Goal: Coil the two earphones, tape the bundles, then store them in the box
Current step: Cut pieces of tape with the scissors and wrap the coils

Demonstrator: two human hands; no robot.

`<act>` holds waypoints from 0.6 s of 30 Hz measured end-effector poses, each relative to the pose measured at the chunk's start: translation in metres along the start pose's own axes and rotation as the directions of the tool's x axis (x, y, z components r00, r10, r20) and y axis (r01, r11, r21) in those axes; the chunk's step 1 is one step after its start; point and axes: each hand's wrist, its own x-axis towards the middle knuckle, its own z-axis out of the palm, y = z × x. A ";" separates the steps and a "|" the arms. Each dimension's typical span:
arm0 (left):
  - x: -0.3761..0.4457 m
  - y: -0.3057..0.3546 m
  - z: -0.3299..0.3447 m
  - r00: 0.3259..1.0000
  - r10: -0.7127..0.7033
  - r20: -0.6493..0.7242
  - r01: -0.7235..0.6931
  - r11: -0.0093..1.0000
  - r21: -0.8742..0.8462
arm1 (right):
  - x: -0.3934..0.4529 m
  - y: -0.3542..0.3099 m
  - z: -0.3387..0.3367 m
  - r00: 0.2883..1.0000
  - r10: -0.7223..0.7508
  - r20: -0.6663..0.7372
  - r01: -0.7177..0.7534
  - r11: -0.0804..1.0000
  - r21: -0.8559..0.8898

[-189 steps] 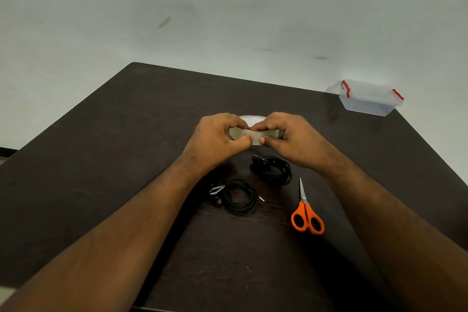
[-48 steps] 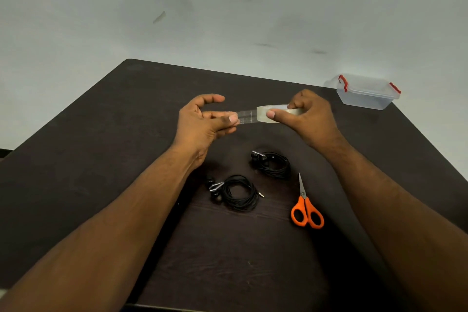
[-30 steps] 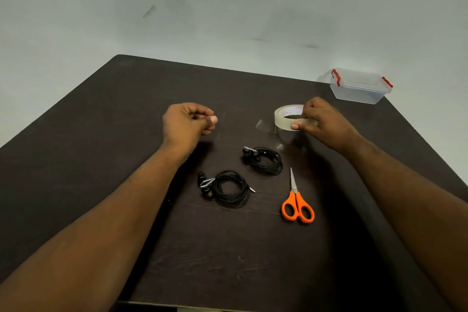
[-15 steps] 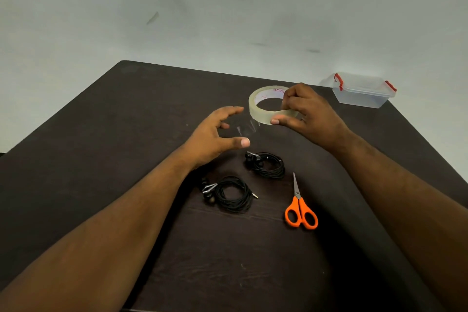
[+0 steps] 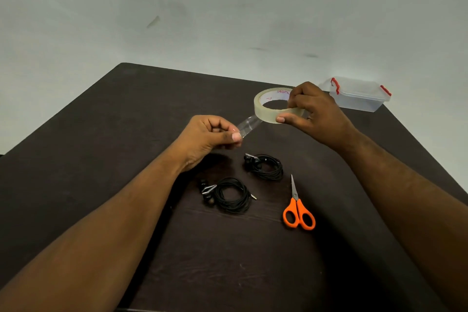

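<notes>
Earphones [image 5: 234, 195] [image 5: 264, 166] lay coiled mid-frame; right hand [image 5: 315, 115] gripped the tape roll [image 5: 272, 109], left hand [image 5: 211, 138] pinched its free end.

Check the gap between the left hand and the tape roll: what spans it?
In the head view, a short strip of clear tape runs from the left hand to the tape roll held by the right hand.

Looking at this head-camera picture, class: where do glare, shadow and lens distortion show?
Head view: soft glare glints on the pulled tape strip; dark shadows pool on the table beneath both forearms; wide-angle stretch enlarges the arms near the bottom corners; the scissors look sharp.
</notes>
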 end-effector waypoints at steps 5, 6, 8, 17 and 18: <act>0.001 0.008 -0.015 0.997 -0.004 -0.083 0.033 0.934 0.357 | -0.010 0.021 0.008 0.981 0.007 0.194 0.003 0.999 -0.048; 0.001 0.009 -0.022 0.994 0.004 -0.110 0.044 0.900 0.433 | -0.013 0.027 0.009 0.967 0.015 0.253 0.000 0.998 -0.061; 0.000 0.011 -0.031 0.990 0.017 -0.142 0.056 0.866 0.497 | -0.018 0.038 0.012 0.941 0.035 0.337 -0.002 0.995 -0.096; 0.005 0.011 -0.037 0.982 0.135 -0.130 0.020 0.615 0.788 | 0.003 0.060 0.029 0.812 -0.031 0.582 0.243 0.926 -0.289; 0.005 0.010 -0.037 0.980 0.148 -0.136 0.015 0.622 0.783 | 0.005 0.063 0.029 0.815 -0.007 0.580 0.219 0.930 -0.296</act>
